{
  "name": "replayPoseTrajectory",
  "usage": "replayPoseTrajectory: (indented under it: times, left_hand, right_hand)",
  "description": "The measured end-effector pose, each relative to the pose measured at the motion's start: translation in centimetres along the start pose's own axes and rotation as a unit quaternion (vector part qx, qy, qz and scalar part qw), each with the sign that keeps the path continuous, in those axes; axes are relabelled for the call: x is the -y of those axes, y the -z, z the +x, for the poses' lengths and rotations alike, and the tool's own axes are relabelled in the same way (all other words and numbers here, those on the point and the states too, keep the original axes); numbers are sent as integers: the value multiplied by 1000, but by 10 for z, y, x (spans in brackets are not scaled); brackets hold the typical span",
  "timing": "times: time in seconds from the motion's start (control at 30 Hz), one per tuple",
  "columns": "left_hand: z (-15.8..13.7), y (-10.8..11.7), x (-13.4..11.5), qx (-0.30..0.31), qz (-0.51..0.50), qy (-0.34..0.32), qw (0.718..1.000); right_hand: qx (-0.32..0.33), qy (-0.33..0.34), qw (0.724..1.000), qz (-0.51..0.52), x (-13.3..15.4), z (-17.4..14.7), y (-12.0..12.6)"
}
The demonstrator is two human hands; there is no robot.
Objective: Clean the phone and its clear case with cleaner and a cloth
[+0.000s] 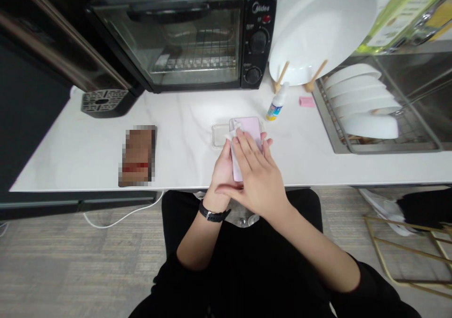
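My left hand (223, 170) is closed around a lilac phone (252, 126) from below and holds it just over the counter's front edge. Its fingertips show at the phone's right side. Flat across the phone's back lies my right hand (259, 174), fingers together and thumb out to the left. Under its fingertips, at the phone's upper left corner, is a white crumpled tissue (233, 126), partly hidden. Behind the phone a clear phone case (219, 137) rests on the counter, partly covered by phone and hands.
A small spray bottle (274, 107) and a pink block (307, 102) stand behind on the right. A blurred-out brown item (137, 155) lies left. Along the back are a toaster oven (169, 50) and a large white plate (325, 31). Bowls fill a dish rack (416, 120).
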State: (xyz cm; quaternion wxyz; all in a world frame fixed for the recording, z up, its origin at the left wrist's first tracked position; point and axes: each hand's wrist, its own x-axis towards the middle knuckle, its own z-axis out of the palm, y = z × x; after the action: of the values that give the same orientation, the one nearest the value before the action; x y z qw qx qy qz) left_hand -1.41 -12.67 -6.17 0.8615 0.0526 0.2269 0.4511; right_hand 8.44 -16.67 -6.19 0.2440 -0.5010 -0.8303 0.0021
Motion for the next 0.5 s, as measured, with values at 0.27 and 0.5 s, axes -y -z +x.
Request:
replayPoseTrajectory:
  times: [0.27, 0.5]
  left_hand:
    - [-7, -8, -10, 7, 17, 4, 1000]
    - [6, -4, -5, -59, 0, -35, 998]
  right_hand:
    - [5, -42, 999, -34, 19, -51, 3]
    - [-16, -75, 997, -18, -21, -3, 7]
